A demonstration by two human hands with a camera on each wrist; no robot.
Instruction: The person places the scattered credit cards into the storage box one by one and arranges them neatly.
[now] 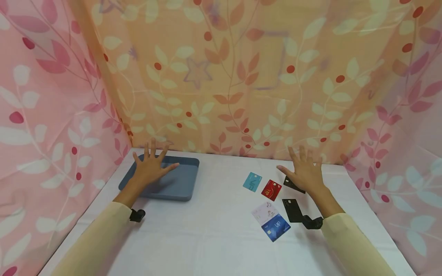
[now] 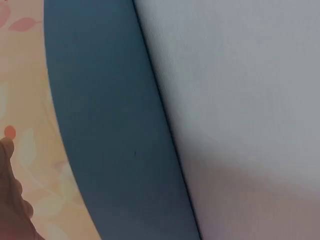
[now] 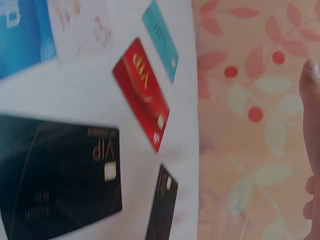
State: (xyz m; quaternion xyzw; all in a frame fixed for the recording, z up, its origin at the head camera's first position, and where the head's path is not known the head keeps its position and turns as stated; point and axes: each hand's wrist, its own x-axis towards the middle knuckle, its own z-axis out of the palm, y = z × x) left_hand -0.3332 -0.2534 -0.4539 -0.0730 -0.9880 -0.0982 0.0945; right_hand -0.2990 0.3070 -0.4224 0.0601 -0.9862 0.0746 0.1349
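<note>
My left hand, fingers spread wide, hovers over the blue-grey tray and holds nothing. The tray's side wall fills much of the left wrist view. On the right, my right hand is also spread and empty, above a black card that it partly covers in the head view. Close by lie a teal VIP card, a red VIP card and a second black card. Nearer the front, a pale pink patterned card meets a blue VIP card.
A white cloth covers the table. Floral curtains stand around it: an orange one at the back, pink ones at both sides. A black wrist camera sits at the left cuff, another camera at the right.
</note>
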